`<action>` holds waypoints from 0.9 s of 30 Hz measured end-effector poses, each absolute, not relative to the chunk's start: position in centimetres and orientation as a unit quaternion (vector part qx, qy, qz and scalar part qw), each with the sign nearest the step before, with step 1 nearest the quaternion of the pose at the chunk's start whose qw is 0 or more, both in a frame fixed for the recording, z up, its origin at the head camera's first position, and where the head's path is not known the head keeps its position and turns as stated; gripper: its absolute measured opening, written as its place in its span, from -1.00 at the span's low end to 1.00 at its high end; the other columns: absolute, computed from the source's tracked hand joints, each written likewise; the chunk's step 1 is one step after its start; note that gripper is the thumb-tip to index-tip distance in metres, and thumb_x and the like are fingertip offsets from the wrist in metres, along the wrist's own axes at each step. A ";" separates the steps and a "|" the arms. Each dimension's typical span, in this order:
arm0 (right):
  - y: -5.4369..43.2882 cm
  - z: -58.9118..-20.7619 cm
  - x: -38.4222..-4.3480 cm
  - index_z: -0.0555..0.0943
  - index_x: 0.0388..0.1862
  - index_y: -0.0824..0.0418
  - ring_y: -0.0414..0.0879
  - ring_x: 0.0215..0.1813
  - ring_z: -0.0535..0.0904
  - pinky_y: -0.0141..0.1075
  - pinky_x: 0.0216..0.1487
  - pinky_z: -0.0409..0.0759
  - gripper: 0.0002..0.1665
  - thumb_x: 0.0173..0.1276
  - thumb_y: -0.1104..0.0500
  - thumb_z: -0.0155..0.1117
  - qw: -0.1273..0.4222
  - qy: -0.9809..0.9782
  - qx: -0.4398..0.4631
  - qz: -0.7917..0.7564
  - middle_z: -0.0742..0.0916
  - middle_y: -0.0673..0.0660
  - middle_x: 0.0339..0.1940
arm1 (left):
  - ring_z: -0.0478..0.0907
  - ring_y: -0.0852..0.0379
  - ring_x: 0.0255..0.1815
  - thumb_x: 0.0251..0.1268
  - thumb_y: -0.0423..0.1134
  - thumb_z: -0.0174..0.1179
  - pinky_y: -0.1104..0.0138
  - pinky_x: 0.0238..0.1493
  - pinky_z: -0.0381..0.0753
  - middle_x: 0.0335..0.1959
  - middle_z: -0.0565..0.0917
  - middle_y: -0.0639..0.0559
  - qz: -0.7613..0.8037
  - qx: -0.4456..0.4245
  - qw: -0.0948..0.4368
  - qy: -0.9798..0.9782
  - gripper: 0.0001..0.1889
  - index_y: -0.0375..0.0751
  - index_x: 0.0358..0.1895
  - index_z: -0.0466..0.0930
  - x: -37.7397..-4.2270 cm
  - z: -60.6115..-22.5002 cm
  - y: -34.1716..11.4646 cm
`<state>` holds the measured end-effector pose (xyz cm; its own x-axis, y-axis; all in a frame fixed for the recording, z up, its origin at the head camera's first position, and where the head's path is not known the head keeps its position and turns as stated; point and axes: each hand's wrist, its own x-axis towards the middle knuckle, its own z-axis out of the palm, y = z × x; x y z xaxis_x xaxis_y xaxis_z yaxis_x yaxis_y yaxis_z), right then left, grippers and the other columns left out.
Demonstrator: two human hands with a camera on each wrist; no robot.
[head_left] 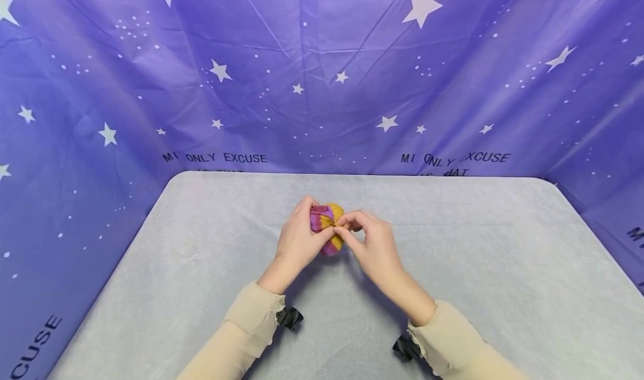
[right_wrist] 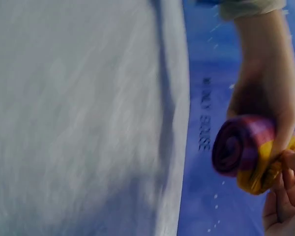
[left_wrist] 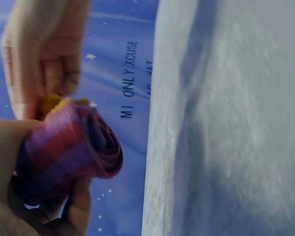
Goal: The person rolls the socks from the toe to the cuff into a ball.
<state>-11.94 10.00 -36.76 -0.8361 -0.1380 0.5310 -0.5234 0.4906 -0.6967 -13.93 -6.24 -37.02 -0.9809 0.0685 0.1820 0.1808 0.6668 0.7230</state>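
A rolled-up striped sock (head_left: 322,219), purple and red with a mustard-yellow part, is held above the table between both hands. My left hand (head_left: 296,236) grips the roll from the left, thumb along its near side. On the other side my right hand (head_left: 373,245) pinches the yellow fabric between thumb and index finger. The left wrist view shows the coiled purple end of the roll (left_wrist: 64,147), with the left fingers curled beneath it. In the right wrist view the yellow part (right_wrist: 258,172) bunches at the right fingertips (right_wrist: 292,161).
A grey cloth-covered table (head_left: 176,268) with rounded far corners lies under the hands. Behind it and at the sides hangs a blue-purple curtain (head_left: 312,50) with white stars and printed lettering. Black wrist bands (head_left: 289,318) show at both sleeve cuffs.
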 end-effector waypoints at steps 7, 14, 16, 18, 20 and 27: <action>10.4 -37.2 -12.3 0.78 -0.11 0.14 -0.11 -0.11 0.67 -0.25 -0.06 0.67 -0.77 0.27 0.33 0.40 0.235 -0.828 0.243 0.447 0.74 0.04 -0.20 | 0.60 -0.03 -0.09 0.26 -0.18 0.25 0.23 -0.12 0.65 0.02 0.58 -0.25 -0.540 -0.084 -0.011 -0.837 -0.53 -0.27 0.15 0.33 -14.0 -36.8 -6.9; 10.7 -37.5 -12.3 0.74 0.04 0.18 -0.12 -0.07 0.65 -0.31 -0.14 0.65 -0.63 0.31 0.43 0.26 0.234 -0.834 0.267 0.422 0.72 0.07 -0.08 | 0.60 -0.06 0.05 0.42 -0.08 0.10 0.19 0.06 0.63 0.12 0.55 -0.29 -0.607 -0.057 -0.060 -0.791 -0.55 -0.29 0.19 0.27 -13.9 -36.6 -7.0; 10.8 -37.7 -12.2 0.73 0.06 0.18 -0.13 -0.14 0.64 -0.34 -0.21 0.62 -0.58 0.30 0.47 0.19 0.232 -0.837 0.267 0.418 0.73 0.07 -0.06 | 0.58 -0.07 0.08 0.41 -0.03 0.14 0.14 0.12 0.58 0.12 0.56 -0.29 -0.594 -0.052 -0.052 -0.801 -0.51 -0.27 0.20 0.29 -14.0 -36.6 -7.1; 11.0 -37.7 -12.0 0.72 0.04 0.19 -0.12 -0.10 0.66 -0.33 -0.15 0.64 -0.55 0.28 0.50 0.13 0.225 -0.837 0.268 0.420 0.74 0.06 -0.04 | 0.57 -0.07 0.10 0.37 -0.03 0.19 0.13 0.15 0.54 0.10 0.58 -0.28 -0.585 -0.050 -0.042 -0.808 -0.50 -0.25 0.20 0.30 -14.1 -36.8 -7.2; 11.1 -37.8 -11.9 0.67 0.00 0.24 -0.09 -0.07 0.69 -0.32 -0.06 0.66 -0.56 0.25 0.54 0.05 0.210 -0.832 0.270 0.437 0.75 0.06 -0.04 | 0.60 -0.08 0.06 0.36 -0.08 0.21 0.12 0.11 0.59 0.08 0.59 -0.30 -0.583 -0.055 -0.034 -0.810 -0.51 -0.27 0.19 0.30 -14.1 -36.9 -7.3; 11.5 -38.0 -11.6 0.38 -0.23 0.30 0.04 0.08 0.72 -0.30 0.19 0.64 -0.69 0.19 0.64 -0.04 0.176 -0.799 0.291 0.496 0.76 0.13 -0.05 | 0.62 -0.08 -0.07 0.26 -0.15 0.29 0.16 -0.06 0.65 -0.04 0.62 -0.27 -0.536 -0.072 0.011 -0.841 -0.53 -0.29 0.12 0.36 -13.8 -36.8 -7.2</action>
